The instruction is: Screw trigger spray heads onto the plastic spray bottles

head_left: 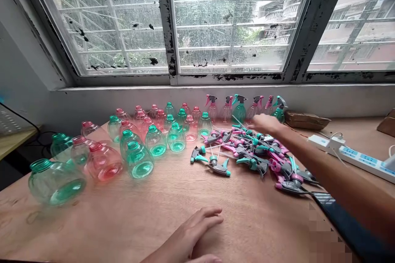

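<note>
While the right hand [266,123] reaches out over the far end of the sprayer pile [256,152], its fingers lie loosely spread and blurred, so whether they pinch anything cannot be told; the hand hovers at or just above the topmost sprayers, close to the row of finished bottles [243,109] lined against the wall. That pile of pink, teal and grey trigger heads sprawls across the right middle of the table [154,213], with a few loose heads [216,166] lying just left of it. The left hand [191,238] rests flat on the near edge of the table, palm down, fingers open and slightly apart, holding nothing and well apart from the pile. Left of the pile stands a crowd of capless green and pink bottles [148,139], some tipped on their sides. A white power strip [354,156] lies to the right, behind the right forearm.
</note>
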Demonstrator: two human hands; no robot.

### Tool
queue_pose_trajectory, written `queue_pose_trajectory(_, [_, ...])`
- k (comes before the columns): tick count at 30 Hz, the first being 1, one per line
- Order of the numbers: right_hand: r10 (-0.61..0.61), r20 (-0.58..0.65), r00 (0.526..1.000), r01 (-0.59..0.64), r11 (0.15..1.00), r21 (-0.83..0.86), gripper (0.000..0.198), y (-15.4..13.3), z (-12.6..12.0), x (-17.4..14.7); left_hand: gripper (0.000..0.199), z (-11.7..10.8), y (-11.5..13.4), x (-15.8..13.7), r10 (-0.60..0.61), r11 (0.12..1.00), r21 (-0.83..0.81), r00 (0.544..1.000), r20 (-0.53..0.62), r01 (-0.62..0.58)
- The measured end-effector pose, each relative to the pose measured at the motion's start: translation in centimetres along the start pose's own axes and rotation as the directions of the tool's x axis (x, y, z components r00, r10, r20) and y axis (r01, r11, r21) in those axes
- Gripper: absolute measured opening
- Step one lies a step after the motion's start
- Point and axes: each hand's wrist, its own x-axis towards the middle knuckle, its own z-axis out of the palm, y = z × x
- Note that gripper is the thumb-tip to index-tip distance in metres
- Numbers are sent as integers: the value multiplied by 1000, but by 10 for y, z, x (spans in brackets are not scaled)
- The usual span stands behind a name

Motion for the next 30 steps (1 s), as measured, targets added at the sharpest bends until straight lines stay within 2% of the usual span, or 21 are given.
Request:
queue_pose_trajectory(2, [-253, -25, 967, 254, 965, 60, 21, -51, 8, -18, 58, -1, 9, -2, -82, 997, -1, 997, -2, 82])
queue_pose_trajectory(4, [-500, -85, 862, 507, 852, 132, 35, -104, 18, -35, 61, -2, 13, -3, -119, 993, -9, 993, 6, 119])
queue_pose_trajectory(6, [-654, -146, 742, 670, 720, 181, 56, -155, 28, -47, 62, -2, 14, -4, -126, 992, -12, 992, 19, 126])
queue_pose_trajectory(7, [-692, -171, 701, 713, 674, 192, 63, -177, 33, -50, 63, -2, 14, -4, -125, 992, -9, 992, 23, 125])
queue_pose_trajectory(9, [-713, -225, 665, 747, 635, 196, 67, -212, 44, -47, 63, -1, 13, -4, -115, 993, -2, 993, 25, 115])
queue_pose_trajectory(11, [-712, -262, 652, 758, 622, 198, 66, -233, 54, -39, 63, -2, 13, -4, -104, 995, 2, 994, 29, 104])
queue_pose_trajectory(13, [-698, -286, 656, 754, 625, 204, 61, -242, 62, -31, 64, -3, 14, -5, -92, 996, -3, 995, 34, 92])
queue_pose_trajectory(17, [-682, -328, 653, 755, 618, 217, 42, -234, 62, -36, 62, -2, 11, -8, -35, 997, -67, 999, 20, 37])
queue_pose_trajectory(20, [-696, -363, 620, 783, 575, 236, 34, -211, 47, -68, 68, 6, -4, -8, -50, 981, -192, 997, -60, 38])
queue_pose_trajectory(23, [-685, -397, 612, 791, 545, 279, 38, -176, 28, -119, 78, 16, -25, -4, -139, 928, -370, 956, -260, 34])
queue_pose_trajectory(25, [-657, -427, 621, 783, 536, 315, 43, -149, 18, -161, 91, 20, -34, -1, -165, 854, -518, 922, -350, -44])
queue_pose_trajectory(27, [-599, -427, 677, 735, 566, 373, 50, -123, 13, -205, 100, 19, -34, 0, -155, 798, -595, 922, -355, -94])
queue_pose_trajectory(30, [-630, -338, 700, 713, 588, 381, 64, -92, 14, -257, 99, 15, -21, -2, -137, 744, -662, 947, -290, -95])
